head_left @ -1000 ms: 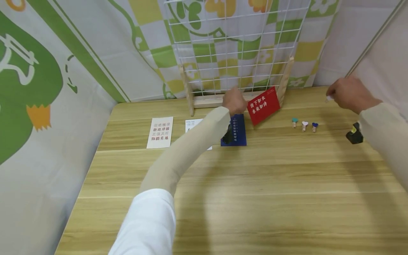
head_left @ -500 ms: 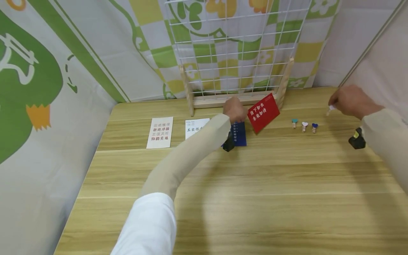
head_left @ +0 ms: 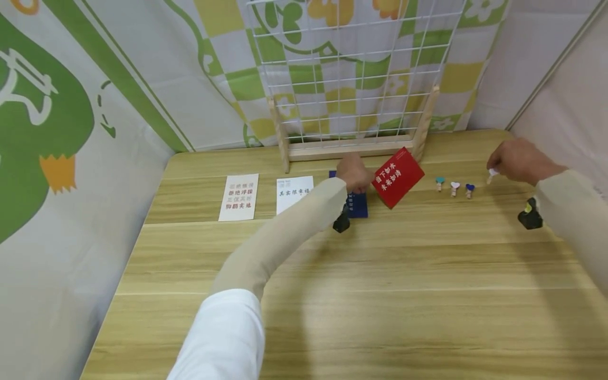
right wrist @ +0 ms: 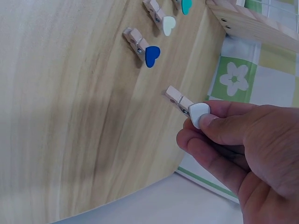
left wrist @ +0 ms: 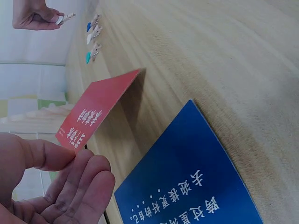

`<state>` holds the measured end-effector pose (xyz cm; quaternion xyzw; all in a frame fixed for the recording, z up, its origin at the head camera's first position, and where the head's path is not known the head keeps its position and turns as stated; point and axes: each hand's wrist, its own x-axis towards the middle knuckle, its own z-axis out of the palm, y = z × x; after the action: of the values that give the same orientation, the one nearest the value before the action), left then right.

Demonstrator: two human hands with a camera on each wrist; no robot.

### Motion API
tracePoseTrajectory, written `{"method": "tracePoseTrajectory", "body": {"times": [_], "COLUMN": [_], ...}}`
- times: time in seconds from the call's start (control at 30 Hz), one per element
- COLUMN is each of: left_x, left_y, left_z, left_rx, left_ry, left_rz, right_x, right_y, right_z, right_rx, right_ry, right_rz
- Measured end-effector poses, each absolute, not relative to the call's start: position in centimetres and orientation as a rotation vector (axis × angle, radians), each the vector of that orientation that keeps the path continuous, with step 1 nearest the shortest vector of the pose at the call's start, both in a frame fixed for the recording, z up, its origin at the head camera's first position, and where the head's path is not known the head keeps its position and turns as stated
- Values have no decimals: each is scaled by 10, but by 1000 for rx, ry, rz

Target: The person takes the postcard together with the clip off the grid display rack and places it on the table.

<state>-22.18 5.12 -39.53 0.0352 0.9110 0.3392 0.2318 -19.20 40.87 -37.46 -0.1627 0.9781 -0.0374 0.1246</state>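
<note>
My left hand (head_left: 353,173) pinches a red card (head_left: 398,177) with white writing by its left edge, between thumb and fingers. In the left wrist view the card tilts up, its far corner close to the tabletop. Below that hand lies a dark blue card (left wrist: 187,177), partly hidden by the wrist in the head view. At the right, my right hand (head_left: 522,159) pinches a small wooden clothespin (right wrist: 178,99) by its white heart (right wrist: 199,115). Three similar clothespins lie in a row between the hands, with a teal heart (head_left: 439,180), a white heart (head_left: 455,185) and a blue heart (head_left: 470,187).
A white wire grid (head_left: 342,79) in a wooden stand (head_left: 328,151) rises at the table's back edge. Two white cards, one at the left (head_left: 239,197) and one partly under the left forearm (head_left: 291,192), lie on the wooden table (head_left: 380,306). Printed curtains hang behind.
The red card has come down toward the table and a little right with my left hand. My right hand has lowered slightly, still pinching the clothespin.
</note>
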Motion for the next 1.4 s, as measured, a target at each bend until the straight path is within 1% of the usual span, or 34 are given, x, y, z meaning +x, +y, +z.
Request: {"method": "tracePoseTrajectory", "body": {"times": [0.17, 0.53, 0.83, 1.07, 1.4], "left_x": [-221, -213, -209, -204, -199], "left_y": [56, 66, 74, 83, 92], "left_z": [-399, -399, -407, -413, -409], "left_rx": [126, 95, 75, 69, 76], "left_ry": [2471, 2361, 2310, 2300, 2225], "left_rz": [828, 788, 749, 706, 614], "right_x": [-191, -195, -194, -195, -191], "right_y": [409, 414, 410, 411, 414], "right_z": [-379, -389, -393, -396, -403], "right_rx": [-488, -573, -463, -454, -382], "right_ry": [2832, 2835, 2781, 2772, 2771], "right_rz": [-118, -106, -178, -152, -194]}}
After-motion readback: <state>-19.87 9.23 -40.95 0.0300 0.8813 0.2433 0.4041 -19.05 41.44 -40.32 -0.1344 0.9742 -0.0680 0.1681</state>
